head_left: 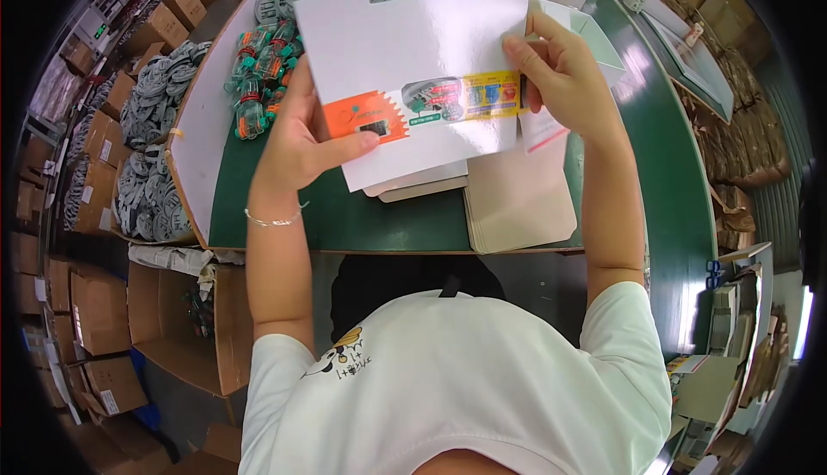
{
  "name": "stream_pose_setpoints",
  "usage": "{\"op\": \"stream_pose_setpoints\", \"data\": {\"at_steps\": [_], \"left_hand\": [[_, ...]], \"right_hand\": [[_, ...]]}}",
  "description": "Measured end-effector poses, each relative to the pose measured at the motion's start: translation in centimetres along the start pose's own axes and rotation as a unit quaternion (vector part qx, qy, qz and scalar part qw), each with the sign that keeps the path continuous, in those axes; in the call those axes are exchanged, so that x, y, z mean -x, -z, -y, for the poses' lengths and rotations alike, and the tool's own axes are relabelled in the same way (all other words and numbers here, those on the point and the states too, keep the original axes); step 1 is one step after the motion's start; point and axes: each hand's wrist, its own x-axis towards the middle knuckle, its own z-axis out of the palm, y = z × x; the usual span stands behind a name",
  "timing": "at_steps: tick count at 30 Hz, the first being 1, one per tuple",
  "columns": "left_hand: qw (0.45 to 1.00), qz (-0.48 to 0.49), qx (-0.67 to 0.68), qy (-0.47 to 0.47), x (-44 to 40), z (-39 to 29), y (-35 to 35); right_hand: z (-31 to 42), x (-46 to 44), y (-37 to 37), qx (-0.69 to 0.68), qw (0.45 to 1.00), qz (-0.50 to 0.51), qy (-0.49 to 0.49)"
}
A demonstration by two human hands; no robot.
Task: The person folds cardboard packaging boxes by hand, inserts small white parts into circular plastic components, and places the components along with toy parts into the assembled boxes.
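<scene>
I hold up a white printed cardboard sheet [413, 44] with tabs on its top edge and an orange and yellow printed band. My left hand [297, 143] is closed on its left side, thumb on the front and fingers behind. At the upper right edge, my right hand [556, 70] pinches it between thumb and fingers. A stack of cream cards [521, 208] lies on the green table [336, 225] below the sheet. Beside my left hand are several clear, green and orange plastic pieces [251, 117].
Grey round coiled pieces [271, 6] are heaped at the table's back, inside a white board wall [191, 139]. More grey pieces [155, 191] fill boxes on the left. An open cardboard box [177, 329] stands low left. Stacked cardboard [732, 130] is at right.
</scene>
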Motion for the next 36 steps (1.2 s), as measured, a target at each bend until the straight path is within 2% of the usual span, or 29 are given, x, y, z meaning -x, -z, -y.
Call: {"op": "stream_pose_setpoints", "data": {"at_steps": [1,4,7,9,11,12,13,14,15,16,18,19,21,24,26,29,31,34,35,36], "left_hand": [[1.000,0.002,0.000,0.000,-0.2,-0.9,0.3],[0.963,0.156,-0.211,0.054,-0.8,-3.5,0.9],[0.941,0.157,-0.289,0.078,-1.1,-5.7,-0.8],[0.928,0.156,-0.326,0.091,-1.0,-5.1,-0.9],[0.894,0.089,-0.428,-0.098,0.0,-1.8,0.1],[0.860,0.055,-0.471,-0.190,0.3,-0.7,0.4],[0.860,0.056,-0.470,-0.191,0.3,-0.2,-0.5],[0.908,-0.037,-0.370,-0.193,0.6,0.4,-2.3],[0.937,-0.130,-0.262,-0.189,0.9,0.9,-4.4],[0.947,-0.221,-0.150,-0.181,1.3,1.3,-5.7],[0.939,-0.236,-0.169,-0.186,2.1,1.9,-7.0],[0.930,-0.252,-0.188,-0.192,2.4,2.3,-7.5],[0.920,-0.269,-0.205,-0.199,3.0,3.2,-7.8],[0.891,-0.239,-0.329,-0.200,4.6,4.8,-7.8],[0.893,-0.226,-0.334,-0.199,4.9,4.9,-7.5],[0.896,-0.204,-0.338,-0.204,5.2,4.8,-7.4],[0.875,-0.223,-0.361,-0.233,5.8,3.8,-7.6],[0.855,-0.222,-0.401,-0.244,6.0,3.0,-7.5],[0.844,-0.211,-0.429,-0.242,6.1,2.7,-7.3],[0.832,-0.199,-0.458,-0.242,6.1,2.6,-7.2]], "right_hand": [[0.4,0.1,0.0,0.006,1.000,-0.009,0.021],[0.6,1.0,0.4,-0.004,0.997,-0.026,0.068],[0.7,2.8,0.5,-0.037,0.991,-0.034,0.122],[0.1,5.1,0.2,0.070,0.975,-0.115,0.174],[-1.2,5.7,-0.4,0.123,0.960,-0.157,0.198],[-2.1,5.7,-1.2,0.051,0.947,-0.194,0.251],[-3.0,5.7,-2.0,-0.020,0.925,-0.229,0.303],[-3.9,5.7,-2.7,-0.091,0.894,-0.261,0.352],[-4.7,5.8,-3.3,-0.090,0.894,-0.262,0.352],[-5.6,5.9,-3.8,-0.174,0.899,-0.250,0.314],[-6.5,6.2,-4.8,-0.336,0.885,-0.222,0.234],[-6.3,6.2,-5.1,-0.335,0.885,-0.224,0.235],[-5.7,6.4,-5.8,-0.342,0.892,-0.250,0.159],[-6.2,6.9,-6.8,-0.325,0.906,-0.256,0.090],[-6.6,7.3,-7.3,-0.280,0.927,-0.247,0.041],[-6.5,7.8,-6.9,-0.231,0.948,-0.215,0.047],[-5.9,8.0,-6.6,-0.207,0.957,-0.197,0.051],[-4.6,9.1,-6.6,-0.209,0.932,-0.233,0.183],[-4.7,9.2,-6.6,-0.210,0.932,-0.232,0.181],[-4.9,9.1,-6.7,-0.187,0.948,-0.222,0.131]]}}
